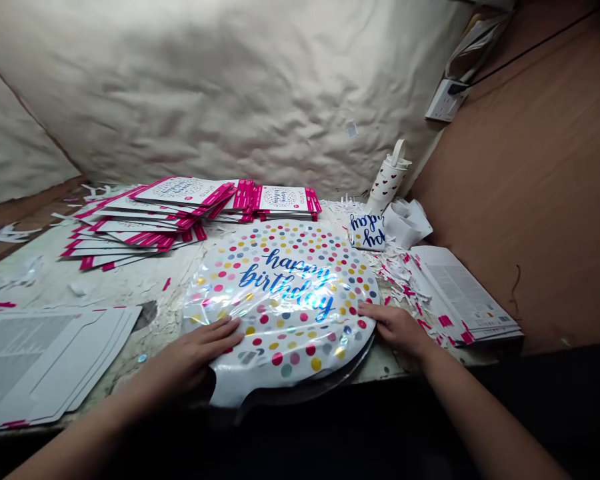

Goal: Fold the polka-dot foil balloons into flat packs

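A round foil balloon (pixel 280 300) lies flat on the table, white with coloured dots and blue "happy birthday" lettering. My left hand (pixel 195 353) rests on its lower left part, fingers together on the foil. My right hand (pixel 395 327) holds its right edge. Under the balloon a dark round disc (pixel 325 387) shows along the near side. Beyond the balloon, a small folded foil piece (pixel 367 230) with the same blue lettering lies near a heart-printed white paper roll (pixel 386 181).
Fanned stacks of pink-edged printed cards (pixel 180 200) lie at the back left. Printed sheet stacks sit at the left (pixel 40 360) and right (pixel 455 293). Paper scraps (pixel 395 273) litter the table. A cream cloth (pixel 205 80) hangs behind, with a wall socket (pixel 445 100) on the brown board (pixel 530 167).
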A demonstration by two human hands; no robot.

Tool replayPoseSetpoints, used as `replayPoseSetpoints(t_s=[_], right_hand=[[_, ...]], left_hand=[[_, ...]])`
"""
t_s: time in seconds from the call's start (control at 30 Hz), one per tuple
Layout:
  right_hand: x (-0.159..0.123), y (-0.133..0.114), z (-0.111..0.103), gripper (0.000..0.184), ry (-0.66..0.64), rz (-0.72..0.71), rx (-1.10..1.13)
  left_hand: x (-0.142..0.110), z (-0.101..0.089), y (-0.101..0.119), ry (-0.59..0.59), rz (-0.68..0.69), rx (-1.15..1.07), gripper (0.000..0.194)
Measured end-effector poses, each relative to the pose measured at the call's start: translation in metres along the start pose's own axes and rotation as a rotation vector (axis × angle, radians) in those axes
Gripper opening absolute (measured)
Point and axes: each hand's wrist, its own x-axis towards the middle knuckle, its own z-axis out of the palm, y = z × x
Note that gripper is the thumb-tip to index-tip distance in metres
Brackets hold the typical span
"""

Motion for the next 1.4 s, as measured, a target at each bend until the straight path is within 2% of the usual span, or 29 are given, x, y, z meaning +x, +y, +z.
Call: replayPoseSetpoints(t_s=[0.1,0.2,0.27,0.33,0.4,0.47,0.53,0.6,0.67,0.73,0.8,0.87,0.9,0.97,1.0,1.03,1.1,1.13,1.17,1.2,1.27,1.33,1.37,1.4], right_hand=[[0.012,0.005,-0.012,0.029,0.013,0.123,0.131],[0.03,0.006,-0.024,0.015,-0.122,0.132,0.248],[0.044,0.01,-0.03,0.012,-0.202,0.174,0.314],[0.061,0.018,-0.035,0.021,-0.185,0.258,0.354],[0.081,0.028,-0.036,0.033,-0.129,0.326,0.343],[0.099,0.036,-0.034,0.038,-0.069,0.388,0.308],[0.115,0.04,-0.03,0.039,-0.025,0.427,0.265],[0.127,0.041,-0.027,0.038,0.01,0.443,0.225],[0.137,0.04,-0.026,0.034,0.04,0.454,0.175],[0.149,0.041,-0.03,0.031,0.065,0.479,0.104],[0.161,0.038,-0.035,0.029,0.1,0.53,0.005],[0.174,0.024,-0.036,0.035,0.167,0.597,-0.101],[0.179,0.01,-0.032,0.042,0.215,0.612,-0.156],[0.185,-0.032,-0.011,0.056,0.277,0.545,-0.242],[0.185,-0.057,0.004,0.057,0.281,0.41,-0.295],[0.183,-0.082,0.022,0.058,0.189,0.236,-0.295],[0.175,-0.119,0.056,0.068,-0.105,-0.119,-0.229],[0.168,-0.127,0.068,0.074,-0.211,-0.231,-0.21],[0.159,-0.126,0.074,0.077,-0.276,-0.266,-0.197],[0.148,-0.117,0.073,0.078,-0.316,-0.239,-0.204],[0.122,-0.08,0.053,0.074,-0.3,-0.019,-0.278],[0.092,-0.038,0.023,0.069,-0.143,0.34,-0.434],[0.078,-0.023,0.009,0.066,-0.061,0.463,-0.52],[0.066,-0.013,0.0,0.062,0.014,0.482,-0.579]], left_hand=[[0.006,-0.023,-0.01,-0.023,-0.121,-0.176,0.044],[0.019,-0.045,-0.017,-0.038,-0.097,-0.212,0.033],[0.031,-0.054,-0.024,-0.091,-0.115,-0.301,0.027],[0.045,-0.058,-0.037,-0.118,-0.274,-0.473,0.033],[0.06,-0.062,-0.053,-0.08,-0.478,-0.545,0.043],[0.073,-0.064,-0.064,-0.021,-0.618,-0.404,0.049],[0.079,-0.064,-0.066,0.078,-0.672,-0.13,0.048],[0.079,-0.058,-0.055,0.26,-0.587,0.135,0.049],[0.075,-0.045,-0.036,0.368,-0.357,0.273,0.049],[0.07,-0.029,-0.016,0.271,-0.175,0.297,0.048],[0.067,-0.016,-0.005,0.108,-0.192,0.285,0.051],[0.065,-0.01,-0.002,0.02,-0.309,0.281,0.059],[0.064,-0.009,-0.003,0.001,-0.359,0.279,0.062],[0.063,-0.01,-0.006,-0.009,-0.417,0.276,0.065],[0.062,-0.01,-0.008,-0.006,-0.431,0.276,0.064],[0.062,-0.01,-0.009,0.0,-0.437,0.278,0.064],[0.062,-0.008,-0.012,0.016,-0.433,0.29,0.063],[0.061,-0.007,-0.014,0.025,-0.431,0.298,0.062],[0.06,-0.005,-0.016,0.032,-0.428,0.305,0.062],[0.06,-0.004,-0.019,0.035,-0.424,0.309,0.062],[0.06,-0.005,-0.021,0.02,-0.42,0.306,0.062],[0.065,-0.008,-0.017,0.008,-0.431,0.311,0.063],[0.07,-0.009,-0.011,0.021,-0.43,0.324,0.064],[0.076,-0.01,-0.002,0.043,-0.415,0.337,0.066]])
